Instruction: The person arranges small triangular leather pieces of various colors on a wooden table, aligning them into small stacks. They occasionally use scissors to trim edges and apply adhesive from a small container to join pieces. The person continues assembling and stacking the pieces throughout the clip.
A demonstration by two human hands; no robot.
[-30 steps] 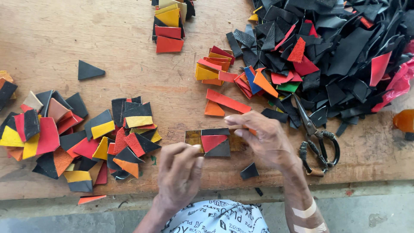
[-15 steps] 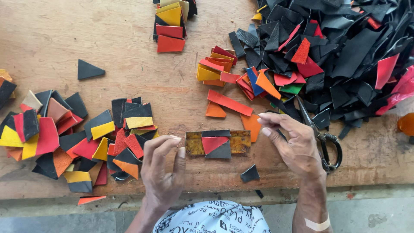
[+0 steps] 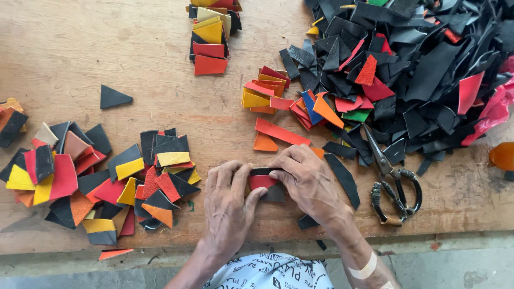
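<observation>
Near the front edge of a wooden table (image 3: 107, 48), my left hand (image 3: 229, 206) and my right hand (image 3: 308, 182) close in from both sides on a small stack of leather pieces (image 3: 265, 183) with a red piece and a black piece showing. Fingers of both hands press its edges. The rest of the stack is hidden under my fingers. Just beyond my right hand lie a long red strip (image 3: 281, 132) and an orange scrap (image 3: 265, 143).
Black-handled scissors (image 3: 390, 179) lie right of my right hand. A big heap of black scraps (image 3: 423, 69) fills the back right. Cut coloured pieces (image 3: 107, 179) spread at the left, a small stack (image 3: 210, 37) at the back, a lone black triangle (image 3: 112, 98).
Both hands have come together over the small stack. The right hand moved left from near the scissors; the tan and orange pieces seen beside the stack are now covered.
</observation>
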